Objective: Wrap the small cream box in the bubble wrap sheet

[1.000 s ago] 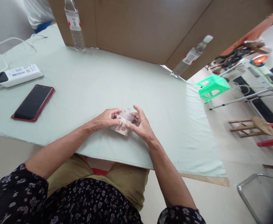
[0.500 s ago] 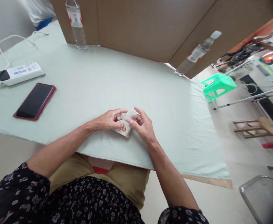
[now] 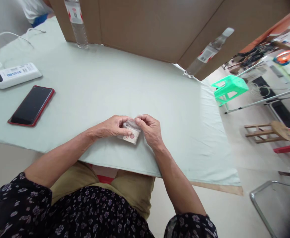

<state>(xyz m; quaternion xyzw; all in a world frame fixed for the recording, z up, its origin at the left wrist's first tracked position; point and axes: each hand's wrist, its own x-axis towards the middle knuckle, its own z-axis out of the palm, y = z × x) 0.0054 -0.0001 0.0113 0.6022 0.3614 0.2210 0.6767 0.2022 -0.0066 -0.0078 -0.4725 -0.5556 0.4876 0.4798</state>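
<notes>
Both my hands meet near the front edge of the table, over the pale green cloth (image 3: 125, 82). Between them is a small packet (image 3: 131, 135), whitish with reddish marks, in what looks like clear plastic. My left hand (image 3: 112, 126) pinches the packet's left side with thumb and fingers. My right hand (image 3: 150, 130) has its fingers curled onto the packet's upper right corner. The packet rests low, at or just above the cloth.
A black phone in a red case (image 3: 31, 105) and a white power bank (image 3: 13, 75) with a cable lie at the left. Two water bottles (image 3: 76, 23) (image 3: 206, 54) stand by the brown cardboard wall (image 3: 160, 26). Stools (image 3: 230, 87) (image 3: 269, 130) stand on the floor at the right.
My right hand's fingers, spread a second ago, have curled down onto the packet. Both hands have stayed in the same place on the cloth.
</notes>
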